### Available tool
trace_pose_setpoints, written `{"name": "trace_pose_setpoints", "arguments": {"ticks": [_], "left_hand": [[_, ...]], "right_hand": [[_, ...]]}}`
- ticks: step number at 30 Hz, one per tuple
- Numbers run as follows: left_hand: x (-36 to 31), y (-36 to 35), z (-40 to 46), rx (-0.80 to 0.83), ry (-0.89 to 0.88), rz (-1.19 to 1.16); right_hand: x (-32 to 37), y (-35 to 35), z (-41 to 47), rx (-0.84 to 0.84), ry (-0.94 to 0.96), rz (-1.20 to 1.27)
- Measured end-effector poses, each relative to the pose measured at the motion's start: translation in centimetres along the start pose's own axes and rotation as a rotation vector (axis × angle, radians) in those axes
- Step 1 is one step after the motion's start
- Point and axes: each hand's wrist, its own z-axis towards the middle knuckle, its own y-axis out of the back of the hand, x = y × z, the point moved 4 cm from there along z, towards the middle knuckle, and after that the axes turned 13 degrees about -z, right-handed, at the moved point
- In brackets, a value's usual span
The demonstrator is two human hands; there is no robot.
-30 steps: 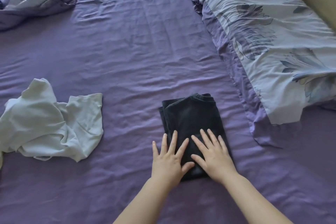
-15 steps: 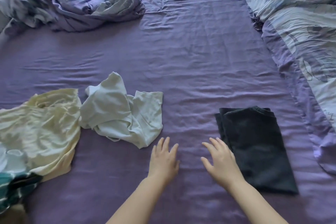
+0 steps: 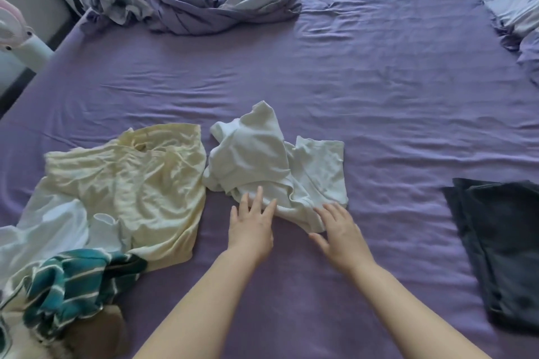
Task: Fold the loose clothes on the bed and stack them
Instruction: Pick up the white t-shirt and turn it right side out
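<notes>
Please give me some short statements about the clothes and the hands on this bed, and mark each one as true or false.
1. The dark garment lies folded to the right of the hands. True.
2. The left hand grips the pale yellow garment. False: its straight fingers reach the crumpled white garment.
3. The right hand is open, at the white garment's near edge. True.
4. The white garment is folded. False: it is still crumpled.

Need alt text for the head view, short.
Two bare hands, left hand and right hand, reach open onto a crumpled white cotton shirt on a purple bedsheet; a folded dark grey garment lies right.
</notes>
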Motion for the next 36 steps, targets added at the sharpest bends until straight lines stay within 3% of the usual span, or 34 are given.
{"name": "trace_pose_setpoints", "arguments": {"ticks": [5,8,10,14,18,22,24,26,28,32,36], "left_hand": [[1.9,0.1,1.0,0.041,-0.013,-0.1],[1.7,0.1,0.1,0.0,-0.062,-0.163],[1.6,1.3,-0.5,-0.077,-0.093,-0.336],[0.6,7.7,-2.0,-0.263,-0.147,-0.773],[-1.1,16.0,-4.7,-0.344,-0.277,-0.859],[-2.4,24.6,-8.3,-0.447,-0.319,-0.937],[-3.6,28.2,-10.6,-0.378,-0.304,-1.149],[-5.2,30.9,-13.1,-0.19,-0.274,-1.509],[-7.0,33.0,-15.6,0.006,-0.286,-1.699],[-10.1,36.5,-19.9,0.229,-0.473,-1.708],[-12.4,40.2,-24.0,0.252,-0.698,-1.587]], "right_hand": [[0.6,-0.8,1.0,-0.136,-0.08,-0.104],[1.5,0.5,0.5,-0.206,-0.1,0.038],[2.2,2.5,-0.1,-0.237,-0.105,0.157],[3.3,10.0,-1.4,-0.383,-0.196,0.519],[5.0,19.1,-2.5,-0.41,-0.188,0.683],[7.5,28.2,-4.4,-0.367,-0.073,0.694],[9.0,32.0,-5.9,-0.354,-0.032,0.717],[10.6,35.3,-7.7,-0.345,-0.004,0.765],[12.3,38.0,-9.5,-0.292,0.051,0.821],[15.3,42.8,-14.0,-0.103,0.275,0.84],[14.8,48.3,-18.2,-0.293,0.332,0.734]]}}
